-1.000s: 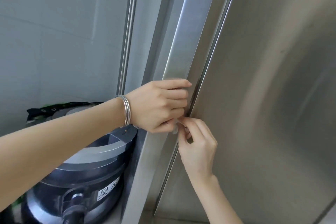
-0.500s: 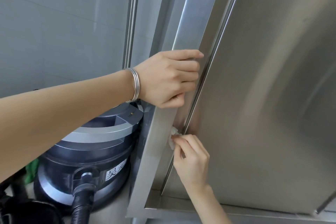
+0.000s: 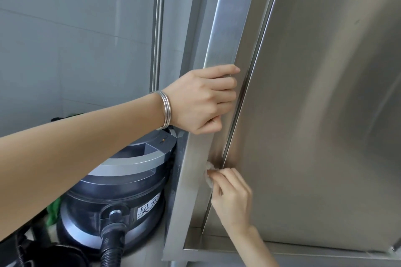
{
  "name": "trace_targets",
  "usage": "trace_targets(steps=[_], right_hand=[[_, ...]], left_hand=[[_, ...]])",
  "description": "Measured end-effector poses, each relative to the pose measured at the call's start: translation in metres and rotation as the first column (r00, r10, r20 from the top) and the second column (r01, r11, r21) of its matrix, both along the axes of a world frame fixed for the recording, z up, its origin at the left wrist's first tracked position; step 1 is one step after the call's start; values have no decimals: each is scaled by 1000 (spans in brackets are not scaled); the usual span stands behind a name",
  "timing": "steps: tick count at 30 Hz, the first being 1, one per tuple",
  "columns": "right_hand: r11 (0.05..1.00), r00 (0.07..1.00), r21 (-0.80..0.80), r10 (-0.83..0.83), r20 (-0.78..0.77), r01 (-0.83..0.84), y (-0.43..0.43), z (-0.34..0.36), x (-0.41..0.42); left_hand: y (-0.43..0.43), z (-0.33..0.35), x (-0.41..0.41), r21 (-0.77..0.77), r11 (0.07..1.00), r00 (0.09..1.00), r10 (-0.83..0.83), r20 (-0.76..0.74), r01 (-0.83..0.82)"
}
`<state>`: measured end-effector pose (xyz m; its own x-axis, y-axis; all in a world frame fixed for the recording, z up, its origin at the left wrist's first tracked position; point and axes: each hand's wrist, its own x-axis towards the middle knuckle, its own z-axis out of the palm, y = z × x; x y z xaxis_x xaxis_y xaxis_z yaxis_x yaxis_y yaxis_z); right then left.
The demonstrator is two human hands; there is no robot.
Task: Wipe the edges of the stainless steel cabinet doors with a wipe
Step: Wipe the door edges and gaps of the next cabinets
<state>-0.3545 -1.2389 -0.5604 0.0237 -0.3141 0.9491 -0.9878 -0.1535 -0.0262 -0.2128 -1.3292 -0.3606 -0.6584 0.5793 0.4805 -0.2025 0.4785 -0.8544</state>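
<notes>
At the far left stood a grey tiled wall. Below it, in the lower left corner, sat a dark blue vacuum with a grey top and a white label, and a black ribbed hose ran from its front. A bit of something green showed beside it; what it was could not be told.

The left arm crossed in front of the vacuum, silver bangles on the wrist. The left hand gripped the upright steel frame, its fingers curled over the frame's front face towards the gap and its thumb tucked underneath.

Lower down the frame, the white wipe was bunched small and pressed against the left edge of the door, in the narrow gap between door and frame, near the door's bottom corner. The right hand came up from below and pinched the wipe between its fingertips, knuckles bent. The brushed steel door filled the right side.
</notes>
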Motion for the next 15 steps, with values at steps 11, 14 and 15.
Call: trace_targets(steps=[11,14,15], right_hand=[[988,992,103,-110,-69,117,12,-62,8],[992,992,40,-118,-46,120,11,-57,7],[990,990,40,-130,-53,132,11,-62,6]], left_hand=[[6,0,2,42,999,1000,23,0,-23],[3,0,4,81,996,1000,28,8,-28],[4,-1,3,81,996,1000,23,7,-23]])
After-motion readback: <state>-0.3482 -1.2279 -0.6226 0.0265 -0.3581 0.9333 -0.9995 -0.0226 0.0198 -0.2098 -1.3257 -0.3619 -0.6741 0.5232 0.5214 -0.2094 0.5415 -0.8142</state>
